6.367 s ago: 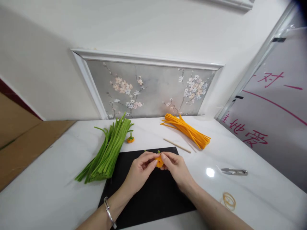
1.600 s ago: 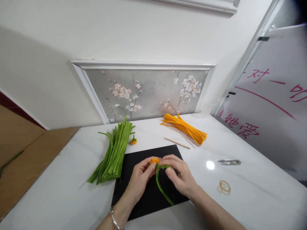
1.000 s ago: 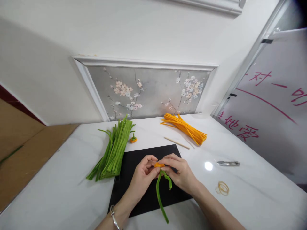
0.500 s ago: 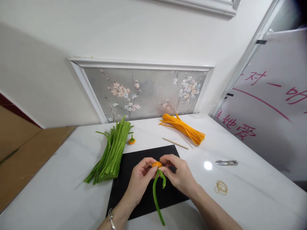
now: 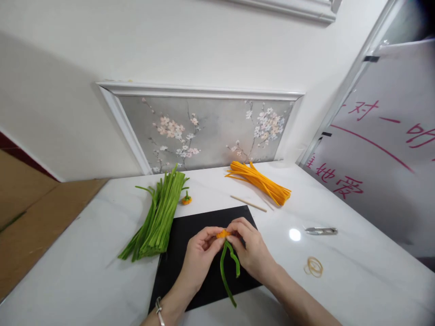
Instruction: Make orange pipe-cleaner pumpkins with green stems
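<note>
Between the fingertips of my left hand [image 5: 200, 253] and my right hand [image 5: 252, 249] is a small orange pipe-cleaner pumpkin [image 5: 223, 233], partly covered by the fingers. Both hands are closed on it, thumbs toward me. From it a green pipe cleaner [image 5: 224, 274] hangs down in two ends, the left one longer and the right one bent. Beneath the hands lies a black mat [image 5: 176, 267]. A finished-looking small orange pumpkin with a green stem [image 5: 186, 199] sits on the table beyond the mat.
A bundle of green pipe cleaners [image 5: 161, 217] lies left of the mat. Orange pipe cleaners [image 5: 260, 181] lie at the back right, near a thin wooden stick [image 5: 248, 203]. To the right are thread snips [image 5: 321, 231] and rubber bands [image 5: 314, 267] on the white table [image 5: 353, 280].
The green ends have swung: the right end now hangs longer and lower, and the left end's tip sits slightly higher. Both hands stay on the orange piece, shifted only a little.
</note>
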The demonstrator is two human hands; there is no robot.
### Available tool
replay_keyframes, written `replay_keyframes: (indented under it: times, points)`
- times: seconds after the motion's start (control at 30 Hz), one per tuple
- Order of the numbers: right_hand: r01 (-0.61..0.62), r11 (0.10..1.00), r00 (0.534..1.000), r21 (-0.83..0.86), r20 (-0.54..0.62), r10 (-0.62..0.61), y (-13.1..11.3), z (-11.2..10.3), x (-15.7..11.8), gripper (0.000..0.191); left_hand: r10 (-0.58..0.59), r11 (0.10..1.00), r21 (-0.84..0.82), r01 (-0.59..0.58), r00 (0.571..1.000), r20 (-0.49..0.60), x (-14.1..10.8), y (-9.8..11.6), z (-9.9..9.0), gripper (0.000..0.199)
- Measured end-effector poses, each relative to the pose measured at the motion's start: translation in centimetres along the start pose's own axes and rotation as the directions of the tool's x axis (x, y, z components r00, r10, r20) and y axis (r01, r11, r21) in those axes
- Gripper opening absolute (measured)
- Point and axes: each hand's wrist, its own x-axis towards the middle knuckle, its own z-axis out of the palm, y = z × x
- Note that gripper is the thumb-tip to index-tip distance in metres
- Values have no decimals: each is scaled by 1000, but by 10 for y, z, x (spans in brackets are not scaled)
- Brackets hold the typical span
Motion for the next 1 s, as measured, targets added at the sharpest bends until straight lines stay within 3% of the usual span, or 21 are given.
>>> replay_keyframes:
  times: [0.13,0.27,0.47,0.83,1.0]
  points:
    - [78,996,997,-36,-2,-78,2,2,-2,14,-127,967,-219,134,991,47,0,2,1,14]
    - [111,993,994,-50,-2,-111,1,3,-3,16,-163,940,-286,187,981,106,1,4,0,15]
    - [148,986,989,-77,18,-147,2,2,-4,18,-166,944,-263,200,975,146,0,7,-1,15]
    - [107,993,994,-46,34,-106,2,1,-2,17,-144,976,-148,162,981,128,1,10,0,16]
    - [118,991,993,-61,28,-117,2,4,-2,19,-166,967,-175,185,979,118,2,11,1,15]
